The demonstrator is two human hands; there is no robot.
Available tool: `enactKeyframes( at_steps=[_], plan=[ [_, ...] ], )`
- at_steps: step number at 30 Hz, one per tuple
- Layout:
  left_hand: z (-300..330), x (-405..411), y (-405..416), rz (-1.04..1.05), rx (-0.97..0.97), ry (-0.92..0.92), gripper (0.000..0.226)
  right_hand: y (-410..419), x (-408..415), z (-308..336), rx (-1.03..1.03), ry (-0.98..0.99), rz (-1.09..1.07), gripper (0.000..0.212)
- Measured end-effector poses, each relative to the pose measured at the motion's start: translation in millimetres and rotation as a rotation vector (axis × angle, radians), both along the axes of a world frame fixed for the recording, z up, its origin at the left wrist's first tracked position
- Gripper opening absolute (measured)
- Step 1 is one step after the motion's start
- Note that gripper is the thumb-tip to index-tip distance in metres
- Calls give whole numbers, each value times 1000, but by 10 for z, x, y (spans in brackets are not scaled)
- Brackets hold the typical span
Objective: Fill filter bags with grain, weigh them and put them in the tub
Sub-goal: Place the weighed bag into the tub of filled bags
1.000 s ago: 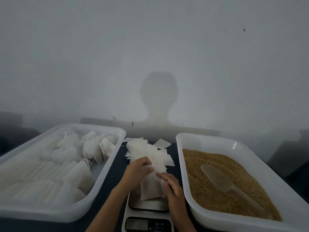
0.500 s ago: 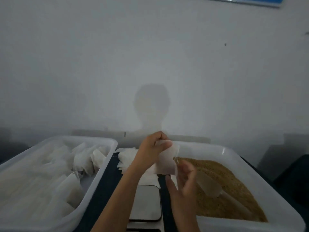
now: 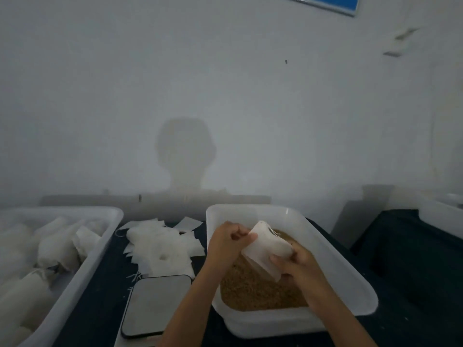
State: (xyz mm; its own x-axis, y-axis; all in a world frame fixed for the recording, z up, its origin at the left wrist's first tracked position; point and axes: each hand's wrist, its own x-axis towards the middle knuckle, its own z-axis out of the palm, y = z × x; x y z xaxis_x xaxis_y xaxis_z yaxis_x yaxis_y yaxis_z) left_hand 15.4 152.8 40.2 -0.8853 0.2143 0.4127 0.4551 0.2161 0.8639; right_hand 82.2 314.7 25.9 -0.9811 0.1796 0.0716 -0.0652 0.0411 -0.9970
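A white filter bag (image 3: 265,247) hangs above the brown grain (image 3: 253,286) in the white tub on the right (image 3: 333,261). My left hand (image 3: 228,244) pinches the bag's upper left edge. My right hand (image 3: 293,264) grips its lower right side. A heap of empty filter bags (image 3: 160,249) lies on the dark table between the two tubs. The scale (image 3: 156,304) sits in front of the heap with nothing on its plate. The tub on the left (image 3: 100,244) holds several filled white bags (image 3: 52,249).
The wall stands close behind the tubs. Another white container (image 3: 441,216) sits at the far right on a dark surface. The scoop seen before is hidden by my hands and the bag.
Both hands lifted one bag off the scale and carried it right, over the grain tub. The view has swung right and up, so the scale's display is out of sight.
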Motion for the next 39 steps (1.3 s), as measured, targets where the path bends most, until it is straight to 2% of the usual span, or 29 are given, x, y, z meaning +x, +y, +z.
enactKeyframes(
  at_steps=[5,9,21,39],
  plan=[
    [-148,-40,-13,-85,-19,-115,19,168,-54,-54,165,9,16,31],
    [-187,-32,-5,-130,14,-165,21,199,-73,-70,324,111,-26,30],
    [-215,-32,17,-226,-17,-215,28,249,-113,34,390,231,-31,25],
    [-228,-40,51,-212,-115,-217,29,264,-64,38,433,203,-41,26]
  ],
)
